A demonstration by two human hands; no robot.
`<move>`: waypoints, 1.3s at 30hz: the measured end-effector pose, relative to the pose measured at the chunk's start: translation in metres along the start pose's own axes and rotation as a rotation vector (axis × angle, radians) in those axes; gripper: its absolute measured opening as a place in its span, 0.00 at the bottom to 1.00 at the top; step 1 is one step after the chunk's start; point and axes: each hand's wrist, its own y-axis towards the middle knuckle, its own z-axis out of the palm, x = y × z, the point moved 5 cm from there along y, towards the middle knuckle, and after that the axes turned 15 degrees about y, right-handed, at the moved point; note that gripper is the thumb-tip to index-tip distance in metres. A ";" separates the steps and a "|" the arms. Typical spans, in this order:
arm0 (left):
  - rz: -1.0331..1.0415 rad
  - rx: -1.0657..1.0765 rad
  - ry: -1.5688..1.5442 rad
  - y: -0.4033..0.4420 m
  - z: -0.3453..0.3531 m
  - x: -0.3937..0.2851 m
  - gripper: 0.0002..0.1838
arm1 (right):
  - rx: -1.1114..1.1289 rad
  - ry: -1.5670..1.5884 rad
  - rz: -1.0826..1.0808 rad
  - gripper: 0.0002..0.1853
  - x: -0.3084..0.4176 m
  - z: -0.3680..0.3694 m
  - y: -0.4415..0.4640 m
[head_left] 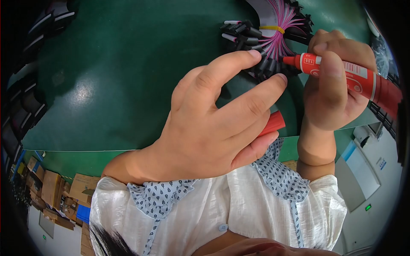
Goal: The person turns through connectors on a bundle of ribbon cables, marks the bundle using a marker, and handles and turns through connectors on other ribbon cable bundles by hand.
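Red marker (362, 80) tip right at the wire bundle (278, 44), both hands busy

Ref = wire bundle: thin pink wires cinched by a yellow tie (272, 29), black connectors (269, 67) fanned around it, all on the green tabletop (106, 55).

Right grip (331, 91): closed on the marker barrel, thumb on the side facing the body. Marker sits just right of the bundle, tip aimed left at the connectors on its near side. Can't tell if the tip is touching.

Left grip (205, 117): near-left of the bundle, back of hand up. Two fingers spread apart, fingertips at the near-side connectors. Lower fingers and thumb pinch a red cap (273, 123), which sits closer to the body than the bundle.

Surroundings: white blouse (205, 202) with blue patterned collar (160, 199) on the body side of the bundle, past the tabletop edge. Cardboard boxes (82, 187) well left of the bundle and lower, beyond that edge. Clear plastic (380, 55) right of the bundle, past the right grip.
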 end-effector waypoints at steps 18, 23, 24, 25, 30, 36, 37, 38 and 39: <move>-0.047 -0.175 0.118 -0.002 -0.009 0.001 0.12 | -0.095 0.304 0.103 0.08 0.020 -0.001 -0.010; -0.040 -0.132 0.105 -0.002 -0.006 -0.004 0.12 | -0.223 0.190 0.170 0.07 0.000 -0.006 -0.008; -0.041 -0.125 0.106 -0.001 -0.005 -0.005 0.12 | -0.220 0.019 0.158 0.07 -0.002 -0.005 -0.009; -0.043 -0.118 0.106 0.000 -0.005 -0.005 0.12 | -0.219 0.002 0.141 0.08 -0.002 -0.002 -0.009; -0.061 -0.079 0.089 -0.001 -0.003 -0.004 0.12 | -0.154 0.018 0.087 0.09 -0.005 0.003 -0.007; -0.066 -0.061 0.071 -0.001 -0.004 -0.004 0.12 | -0.092 0.018 0.064 0.10 -0.005 0.005 -0.005; -0.066 -0.058 0.068 -0.001 -0.004 -0.003 0.12 | -0.079 0.019 0.059 0.10 -0.004 0.006 -0.005; -0.065 -0.056 0.069 -0.001 -0.004 -0.003 0.12 | -0.085 0.015 0.061 0.10 -0.005 0.006 -0.005; -0.065 -0.053 0.069 -0.001 -0.004 -0.003 0.12 | -0.091 0.010 0.063 0.10 -0.005 0.006 -0.005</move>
